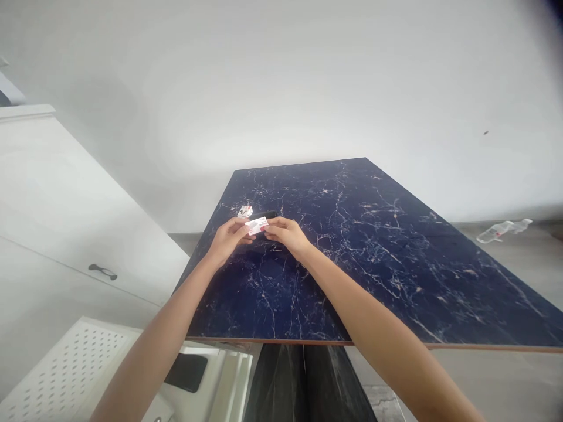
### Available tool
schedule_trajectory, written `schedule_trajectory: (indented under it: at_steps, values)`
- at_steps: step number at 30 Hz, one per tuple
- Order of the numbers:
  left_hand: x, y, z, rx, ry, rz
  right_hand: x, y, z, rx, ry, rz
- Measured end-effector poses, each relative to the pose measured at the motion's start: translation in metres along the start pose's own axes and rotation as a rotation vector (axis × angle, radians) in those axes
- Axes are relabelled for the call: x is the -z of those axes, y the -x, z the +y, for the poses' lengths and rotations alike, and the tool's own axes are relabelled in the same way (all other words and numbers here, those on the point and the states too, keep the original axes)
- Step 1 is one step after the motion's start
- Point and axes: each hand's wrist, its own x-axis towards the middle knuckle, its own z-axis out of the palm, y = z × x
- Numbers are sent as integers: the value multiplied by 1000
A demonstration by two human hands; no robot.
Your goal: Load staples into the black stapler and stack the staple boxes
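Observation:
Between my two hands is a small white card-like packet (257,225) with pink-red print; whether it is a card or a flat box I cannot tell. My left hand (229,237) pinches its left end, and my right hand (288,234) grips its right end. Both hands are above the dark blue marbled table (373,264). Just beyond my left fingers stands a small white box (245,211) with red and dark print. A black elongated object (266,214) lies behind the packet, partly hidden by it and my fingers.
White cabinets with a dark handle (102,272) stand to the left. A white perforated plastic piece (74,363) and a dark phone-like slab (188,372) are below the table's front edge. On the floor at right lies a clear plastic bottle (495,232). A white wall (285,88) rises behind.

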Motion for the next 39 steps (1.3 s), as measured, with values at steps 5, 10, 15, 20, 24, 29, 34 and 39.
schedule_trajectory:
  at_steps: [5, 10, 15, 20, 24, 29, 34, 39]
  values:
    - [10, -5, -5, -172, -357, 237, 21, -1, -12, 311, 767, 351]
    - [35, -15, -19, -251, -656, 351, 46, -9, -8, 298, 927, 481]
    - [39, -19, -28, -245, -857, 158, 45, -14, 6, 177, 950, 296]
    - [37, -19, -29, -224, -933, 152, 30, -10, 10, 137, 851, 455]
    - [39, -21, -32, -219, -964, 147, 19, -8, 13, 130, 625, 372]
    - [38, -21, -36, -209, -1019, 165, 7, -6, 14, 133, 554, 302]
    - [25, -20, -35, -428, -1114, 210, 5, -4, 14, 80, 574, 382]
    - [16, -20, -33, -409, -1061, 123, 7, -3, 14, 87, 573, 377]
